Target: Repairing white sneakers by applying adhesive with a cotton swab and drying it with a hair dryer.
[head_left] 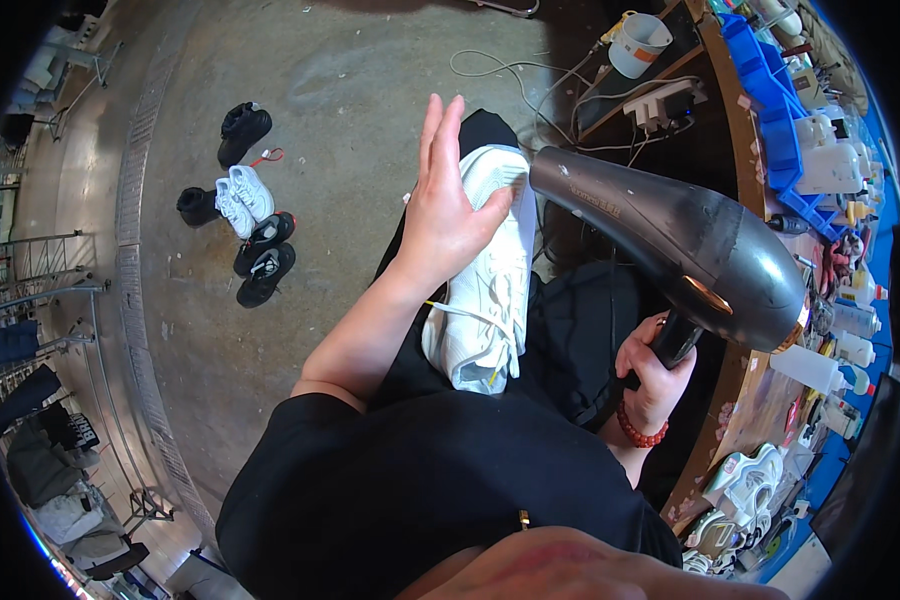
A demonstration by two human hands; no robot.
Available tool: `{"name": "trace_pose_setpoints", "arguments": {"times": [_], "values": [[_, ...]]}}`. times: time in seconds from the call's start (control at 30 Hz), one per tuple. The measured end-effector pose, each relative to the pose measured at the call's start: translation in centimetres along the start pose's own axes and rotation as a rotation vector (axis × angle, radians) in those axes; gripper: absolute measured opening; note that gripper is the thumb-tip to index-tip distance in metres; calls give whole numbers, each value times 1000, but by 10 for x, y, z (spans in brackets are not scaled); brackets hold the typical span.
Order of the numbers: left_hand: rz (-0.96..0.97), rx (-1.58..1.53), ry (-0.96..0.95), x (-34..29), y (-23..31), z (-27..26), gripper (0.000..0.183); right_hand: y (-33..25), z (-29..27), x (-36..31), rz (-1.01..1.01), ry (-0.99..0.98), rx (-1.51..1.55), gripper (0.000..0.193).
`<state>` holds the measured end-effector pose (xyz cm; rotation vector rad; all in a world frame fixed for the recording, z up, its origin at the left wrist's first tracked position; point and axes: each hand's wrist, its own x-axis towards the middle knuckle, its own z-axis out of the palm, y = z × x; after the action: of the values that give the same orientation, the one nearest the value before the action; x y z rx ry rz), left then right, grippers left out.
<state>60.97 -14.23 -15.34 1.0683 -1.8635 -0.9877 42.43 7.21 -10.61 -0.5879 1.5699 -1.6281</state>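
Note:
A white lace-up sneaker [482,292] lies over my black-clothed lap, toe pointing away from me and heel near my belly. My left hand [443,212] rests at the sneaker's front part, its fingers stretched out past the left side and the thumb lying across the upper. In my right hand [656,372] is the handle of a black hair dryer [682,232], with the fingers wrapped round it. The dryer's nozzle faces left, close beside the right side of the toe. Whether it is running cannot be seen.
On the concrete floor at left stand white sneakers [244,200] and several black shoes [267,275]. A workbench [742,130] along the right carries blue bins [785,150] and bottles [828,170]. Below it are a white bucket [638,46], a power strip [660,108] and loose cables. Clothes racks line the far left.

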Motion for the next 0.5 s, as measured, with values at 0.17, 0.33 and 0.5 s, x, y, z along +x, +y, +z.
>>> {"name": "trace_pose_setpoints", "arguments": {"times": [0.17, 0.33, 0.5], "values": [[6, -20, 22, -1, -1, 1, 95, -1, 1, -1, 2, 1, 1, 17], [5, -18, 5, -1, -1, -1, 93, 0, 0, -1, -7, 12, -2, 18], [-3, -45, 0, -1, 0, 0, 92, -4, 4, 0, 5, -26, 86, 18]]}}
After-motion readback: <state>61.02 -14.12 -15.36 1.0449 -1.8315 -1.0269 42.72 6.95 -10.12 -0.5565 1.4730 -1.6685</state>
